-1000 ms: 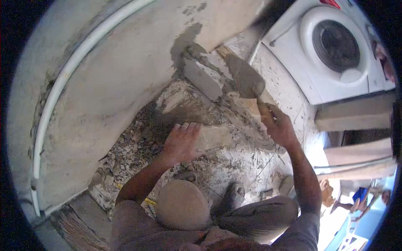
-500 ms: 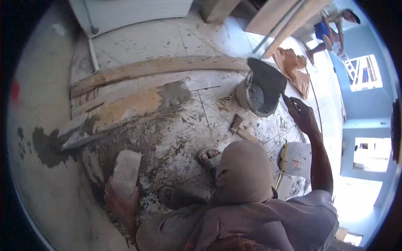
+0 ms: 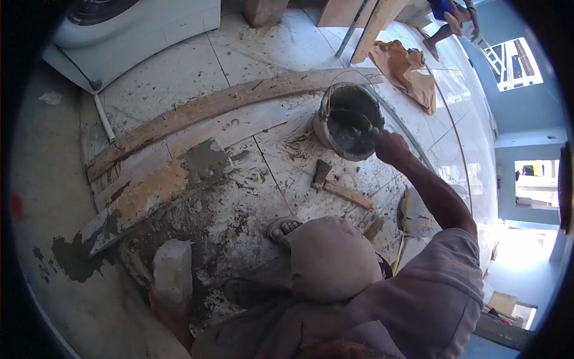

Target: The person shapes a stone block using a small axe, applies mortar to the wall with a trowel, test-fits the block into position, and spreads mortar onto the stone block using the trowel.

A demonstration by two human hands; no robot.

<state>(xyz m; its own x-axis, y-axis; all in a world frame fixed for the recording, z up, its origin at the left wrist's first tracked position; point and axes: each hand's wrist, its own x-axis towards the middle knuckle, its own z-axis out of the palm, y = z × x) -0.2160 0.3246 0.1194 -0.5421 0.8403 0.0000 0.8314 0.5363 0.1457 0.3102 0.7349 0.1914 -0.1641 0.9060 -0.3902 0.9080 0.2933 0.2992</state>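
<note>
My left hand (image 3: pixel 172 310), low at the left, is closed around the lower end of a pale, rough-edged block (image 3: pixel 172 270). Out to the right, my right hand (image 3: pixel 388 147) grips a trowel (image 3: pixel 362 121) by its handle. The trowel's blade is down inside a mortar-caked bucket (image 3: pixel 326 127), and wet grey mortar (image 3: pixel 347 134) lies in the bottom. Between the bucket and my knee, a hammer (image 3: pixel 347 194) with a wooden handle lies on the floor. A low masonry strip (image 3: pixel 152 188) with grey mortar on its far end runs to the wall.
A long wooden board (image 3: pixel 227 99) lies across the dirty tiles beyond the strip. A white washing machine (image 3: pixel 155 30) stands at the upper left. Crumpled brown paper (image 3: pixel 412 75) lies past the bucket. Another person's leg (image 3: pixel 441 39) shows at the top right.
My right hand has moved left and lowered the trowel blade from above the bucket into it. My left hand still holds the block. The view has shifted, showing more of the washing machine.
</note>
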